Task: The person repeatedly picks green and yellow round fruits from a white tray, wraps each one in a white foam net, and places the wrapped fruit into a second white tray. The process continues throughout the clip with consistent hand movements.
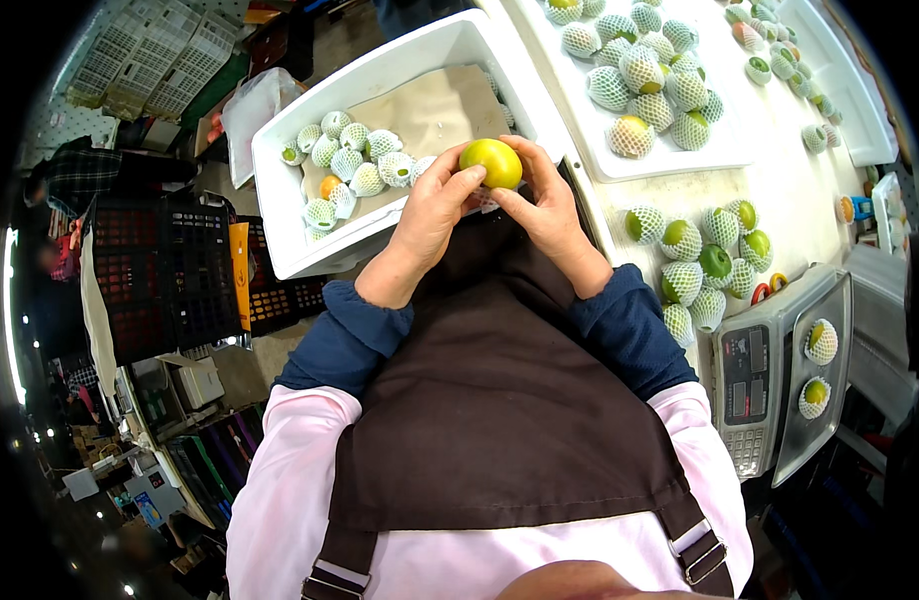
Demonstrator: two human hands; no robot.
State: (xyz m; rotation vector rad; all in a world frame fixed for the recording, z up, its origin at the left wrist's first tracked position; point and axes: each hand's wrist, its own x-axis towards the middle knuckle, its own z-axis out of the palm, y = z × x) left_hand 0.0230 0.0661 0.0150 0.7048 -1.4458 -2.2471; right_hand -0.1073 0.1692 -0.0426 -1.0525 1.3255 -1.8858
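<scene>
Between my two hands is a bare yellow-green round fruit (pixel 491 163). My left hand (pixel 435 206) grips its left side, thumb across the front. My right hand (pixel 540 196) touches its right side with thumb and fingertips. Partly hidden below the fruit, a pale foam net sleeve (pixel 483 199) shows between my hands. Behind them stands a white foam box (pixel 339 247), lined with brown paper (pixel 437 112). Several net-sleeved fruits (pixel 347 163) lie in its left part, and an orange fruit (pixel 329 186) shows bare skin among them.
On the table (pixel 617 255) at right lie several sleeved green fruits (pixel 683 240). A white foam tray (pixel 684 161) holds more. Two sleeved fruits (pixel 821 342) rest on the pan of a digital scale (pixel 744 397), near scissors handles (pixel 761 292). Black plastic crates (pixel 167 270) stand left.
</scene>
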